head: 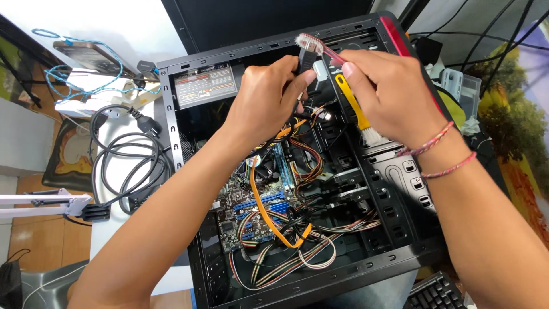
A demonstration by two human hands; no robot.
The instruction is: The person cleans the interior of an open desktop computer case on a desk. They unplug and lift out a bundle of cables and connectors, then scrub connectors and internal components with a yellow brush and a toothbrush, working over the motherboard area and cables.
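Note:
An open black computer case [183,143] lies on its side with its motherboard [251,194] and many coloured cables exposed. My left hand [266,100] hovers over the upper part of the case and pinches a black cable connector [307,57]. My right hand [389,94] holds a pink toothbrush [317,46], with its white bristles touching the connector. The same hand also holds a yellow-handled paintbrush [354,109], whose white bristles point down toward the drive bays. An orange flat cable [269,217] loops across the board.
A power supply [206,86] sits in the case's top left corner. A coiled black power cord [126,166] lies on the white table left of the case. A blue cable [86,68] and a white lamp arm [46,203] are further left. A keyboard [437,294] is at bottom right.

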